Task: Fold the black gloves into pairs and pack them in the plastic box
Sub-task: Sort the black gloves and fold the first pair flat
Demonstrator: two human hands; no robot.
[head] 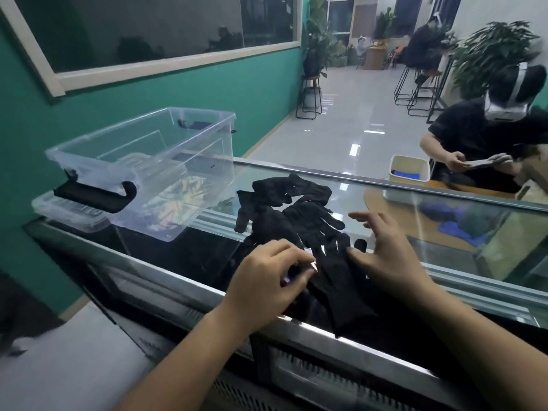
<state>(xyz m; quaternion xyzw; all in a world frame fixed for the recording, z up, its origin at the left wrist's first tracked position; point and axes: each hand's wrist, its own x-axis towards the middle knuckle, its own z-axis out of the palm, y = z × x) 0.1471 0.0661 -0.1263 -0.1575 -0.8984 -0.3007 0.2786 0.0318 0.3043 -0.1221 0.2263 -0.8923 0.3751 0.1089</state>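
The left hand [268,281] pinches the nearest black glove [332,289] on the counter [444,209]; the right hand [385,256] presses it, open. Loose gloves [284,203] remain; the plastic box [142,161] seemingly holds none.

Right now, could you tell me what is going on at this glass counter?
A person is sorting black gloves heaped on the glass counter. The left hand pinches the nearest glove near its cuff, while the right hand rests spread on it, fingers open. The clear plastic box stands open to the left with no gloves in it, so no pair is packed yet.
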